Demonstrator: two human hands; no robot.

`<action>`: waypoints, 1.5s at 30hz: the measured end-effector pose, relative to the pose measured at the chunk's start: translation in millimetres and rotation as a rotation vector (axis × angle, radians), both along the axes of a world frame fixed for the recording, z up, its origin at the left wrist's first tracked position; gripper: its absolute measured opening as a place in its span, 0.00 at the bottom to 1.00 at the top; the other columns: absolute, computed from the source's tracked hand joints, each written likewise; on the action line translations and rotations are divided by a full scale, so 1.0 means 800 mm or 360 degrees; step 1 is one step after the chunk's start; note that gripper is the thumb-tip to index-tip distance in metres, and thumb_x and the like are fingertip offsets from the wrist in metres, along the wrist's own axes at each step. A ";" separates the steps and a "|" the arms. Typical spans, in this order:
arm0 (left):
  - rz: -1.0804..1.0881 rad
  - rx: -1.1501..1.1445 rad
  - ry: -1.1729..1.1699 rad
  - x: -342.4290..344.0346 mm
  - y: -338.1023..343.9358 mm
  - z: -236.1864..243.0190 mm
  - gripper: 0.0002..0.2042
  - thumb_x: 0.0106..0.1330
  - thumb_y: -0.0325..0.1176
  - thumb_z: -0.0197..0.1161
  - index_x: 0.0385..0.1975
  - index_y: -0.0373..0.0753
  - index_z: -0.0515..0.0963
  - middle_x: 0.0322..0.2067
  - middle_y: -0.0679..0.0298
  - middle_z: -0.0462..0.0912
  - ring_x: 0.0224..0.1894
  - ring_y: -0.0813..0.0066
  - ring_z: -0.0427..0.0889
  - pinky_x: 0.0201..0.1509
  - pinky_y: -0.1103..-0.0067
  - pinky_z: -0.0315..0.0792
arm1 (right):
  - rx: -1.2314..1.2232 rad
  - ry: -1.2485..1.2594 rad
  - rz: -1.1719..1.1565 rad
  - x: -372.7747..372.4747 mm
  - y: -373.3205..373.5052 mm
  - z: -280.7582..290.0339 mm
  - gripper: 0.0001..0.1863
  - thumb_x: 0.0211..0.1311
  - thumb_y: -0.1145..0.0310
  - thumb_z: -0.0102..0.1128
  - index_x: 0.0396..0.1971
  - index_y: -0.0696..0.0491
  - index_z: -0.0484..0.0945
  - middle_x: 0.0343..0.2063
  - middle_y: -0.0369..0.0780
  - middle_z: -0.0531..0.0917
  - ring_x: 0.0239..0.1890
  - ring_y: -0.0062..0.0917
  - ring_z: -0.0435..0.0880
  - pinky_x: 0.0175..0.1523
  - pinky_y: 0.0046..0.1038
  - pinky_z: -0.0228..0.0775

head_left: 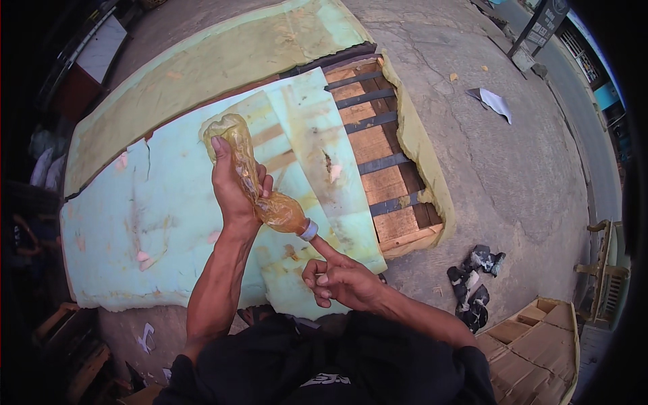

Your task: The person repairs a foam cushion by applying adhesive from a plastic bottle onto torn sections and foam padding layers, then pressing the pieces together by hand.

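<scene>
My left hand (235,181) is wrapped round a crumpled, clear plastic bottle (282,212) with amber-yellow liquid or residue in it. The bottle is tilted, its whitish cap (308,230) pointing down and to the right. Close to that cap is my right hand (341,273), index finger stretched out with its tip at the cap, the other fingers loosely curled. Below both hands lies a pale green foam sheet (182,223), stained yellow and brown. A narrower foam piece (324,155) overlaps it on the right.
An open wooden frame (388,162) with dark straps adjoins the foam. Behind lies a long yellowish foam-covered panel (223,74). Black scraps (476,283) and a white sheet (495,104) are on the concrete. A cardboard-covered frame (533,351) stands at the lower right.
</scene>
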State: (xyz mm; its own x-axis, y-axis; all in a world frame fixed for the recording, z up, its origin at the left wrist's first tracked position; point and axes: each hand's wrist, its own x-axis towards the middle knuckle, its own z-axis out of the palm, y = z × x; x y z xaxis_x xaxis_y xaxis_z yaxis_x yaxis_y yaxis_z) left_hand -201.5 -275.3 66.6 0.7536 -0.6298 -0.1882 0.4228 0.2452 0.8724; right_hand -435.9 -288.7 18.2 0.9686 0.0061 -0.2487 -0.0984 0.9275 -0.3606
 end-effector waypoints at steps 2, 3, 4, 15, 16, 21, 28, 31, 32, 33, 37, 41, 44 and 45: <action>0.0026 0.0046 -0.0014 0.001 0.001 -0.002 0.28 0.73 0.68 0.50 0.36 0.44 0.67 0.19 0.70 0.62 0.15 0.80 0.62 0.15 0.79 0.62 | 0.0006 0.0052 -0.0068 -0.006 0.001 0.000 0.51 0.63 0.74 0.56 0.81 0.38 0.39 0.38 0.35 0.76 0.28 0.17 0.71 0.36 0.28 0.69; 0.0035 0.0062 -0.0052 0.002 0.000 -0.005 0.28 0.73 0.68 0.50 0.37 0.43 0.68 0.19 0.69 0.63 0.15 0.79 0.64 0.15 0.79 0.64 | -0.0007 0.0077 -0.0157 -0.011 0.000 -0.001 0.49 0.63 0.74 0.55 0.81 0.40 0.42 0.38 0.36 0.76 0.28 0.18 0.71 0.36 0.28 0.69; 0.0032 0.0056 -0.0044 0.003 -0.001 -0.008 0.28 0.73 0.68 0.50 0.37 0.43 0.68 0.19 0.69 0.63 0.15 0.79 0.64 0.15 0.79 0.64 | -0.0014 0.0099 -0.0172 -0.018 -0.004 -0.003 0.49 0.63 0.74 0.55 0.81 0.40 0.42 0.38 0.36 0.76 0.28 0.18 0.71 0.36 0.28 0.69; 0.0185 -0.0001 0.0097 0.014 -0.004 -0.026 0.29 0.71 0.68 0.54 0.32 0.44 0.69 0.19 0.69 0.65 0.16 0.80 0.64 0.18 0.80 0.63 | -0.1247 0.1444 -0.0980 -0.102 -0.111 -0.053 0.40 0.64 0.68 0.51 0.78 0.50 0.55 0.24 0.35 0.79 0.18 0.19 0.70 0.27 0.26 0.70; 0.0137 -0.0012 0.0123 0.012 -0.006 -0.027 0.29 0.71 0.68 0.54 0.31 0.44 0.68 0.19 0.70 0.65 0.16 0.80 0.64 0.18 0.80 0.63 | -0.1598 0.1516 -0.0627 -0.093 -0.107 -0.062 0.39 0.64 0.68 0.50 0.78 0.48 0.56 0.27 0.38 0.82 0.21 0.22 0.74 0.32 0.27 0.73; 0.0024 -0.0050 0.0116 0.009 -0.003 -0.023 0.28 0.72 0.68 0.53 0.32 0.44 0.69 0.19 0.70 0.64 0.16 0.81 0.64 0.17 0.80 0.63 | -0.2382 0.1536 -0.0054 -0.075 -0.080 -0.081 0.38 0.62 0.65 0.51 0.76 0.41 0.63 0.48 0.58 0.85 0.43 0.35 0.86 0.57 0.35 0.74; 0.0132 -0.0005 0.0176 0.015 0.007 -0.024 0.28 0.72 0.67 0.53 0.33 0.44 0.68 0.18 0.70 0.64 0.17 0.81 0.64 0.17 0.81 0.63 | -0.2387 0.1909 -0.0165 -0.134 -0.047 -0.063 0.39 0.62 0.66 0.53 0.76 0.40 0.62 0.23 0.55 0.85 0.28 0.41 0.88 0.44 0.39 0.79; 0.0007 -0.0056 0.0186 0.011 0.002 -0.028 0.28 0.73 0.67 0.53 0.33 0.44 0.68 0.18 0.70 0.64 0.17 0.81 0.64 0.18 0.81 0.63 | -0.2681 0.1491 0.0399 -0.142 -0.027 -0.071 0.40 0.61 0.67 0.54 0.76 0.39 0.61 0.22 0.55 0.83 0.25 0.41 0.87 0.39 0.39 0.79; 0.0047 -0.0031 0.0216 0.011 0.001 -0.029 0.28 0.73 0.67 0.53 0.33 0.44 0.68 0.18 0.70 0.64 0.17 0.81 0.64 0.18 0.81 0.63 | -0.2362 0.1704 -0.0114 -0.145 -0.025 -0.074 0.41 0.60 0.67 0.56 0.76 0.38 0.60 0.20 0.56 0.82 0.26 0.47 0.87 0.38 0.42 0.78; 0.0032 -0.0035 0.0232 0.009 0.000 -0.029 0.27 0.72 0.67 0.52 0.35 0.45 0.69 0.17 0.70 0.65 0.16 0.81 0.65 0.17 0.80 0.64 | -0.2420 0.1680 -0.0151 -0.146 -0.022 -0.078 0.41 0.60 0.67 0.56 0.76 0.38 0.60 0.20 0.56 0.82 0.26 0.47 0.87 0.38 0.42 0.78; 0.0001 -0.0032 0.0249 0.009 -0.001 -0.030 0.27 0.72 0.68 0.52 0.37 0.45 0.71 0.17 0.70 0.66 0.15 0.80 0.66 0.17 0.79 0.65 | -0.2843 0.2128 -0.0125 -0.152 -0.014 -0.086 0.41 0.58 0.67 0.58 0.75 0.37 0.63 0.18 0.53 0.81 0.23 0.53 0.84 0.36 0.48 0.78; 0.0026 -0.0042 0.0248 0.010 0.000 -0.029 0.28 0.72 0.69 0.52 0.37 0.45 0.70 0.17 0.70 0.66 0.15 0.80 0.66 0.17 0.79 0.65 | -0.2907 0.1864 -0.0042 -0.151 -0.010 -0.079 0.41 0.57 0.68 0.58 0.75 0.39 0.62 0.16 0.53 0.81 0.21 0.52 0.83 0.34 0.50 0.77; 0.0059 -0.0058 0.0220 0.009 -0.001 -0.027 0.28 0.71 0.69 0.52 0.37 0.45 0.70 0.17 0.70 0.65 0.15 0.80 0.65 0.17 0.79 0.65 | -0.2951 0.1884 0.0127 -0.139 -0.009 -0.065 0.40 0.58 0.70 0.57 0.75 0.48 0.62 0.17 0.51 0.82 0.21 0.44 0.85 0.32 0.41 0.78; 0.0068 -0.0052 0.0214 0.009 -0.002 -0.025 0.28 0.71 0.69 0.52 0.37 0.45 0.70 0.17 0.70 0.64 0.15 0.80 0.64 0.17 0.79 0.64 | -0.2913 0.1814 0.0140 -0.128 -0.008 -0.060 0.40 0.58 0.70 0.57 0.75 0.48 0.62 0.17 0.51 0.82 0.21 0.44 0.85 0.32 0.41 0.78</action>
State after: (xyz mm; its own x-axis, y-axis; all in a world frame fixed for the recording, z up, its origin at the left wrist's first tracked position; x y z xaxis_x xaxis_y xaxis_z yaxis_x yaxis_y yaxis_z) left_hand -194.2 -276.9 46.7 0.7493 -0.6051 -0.2691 0.5238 0.2929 0.7999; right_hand -538.4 -295.2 -29.5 0.4457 -0.8262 -0.3447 -0.8718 -0.3132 -0.3766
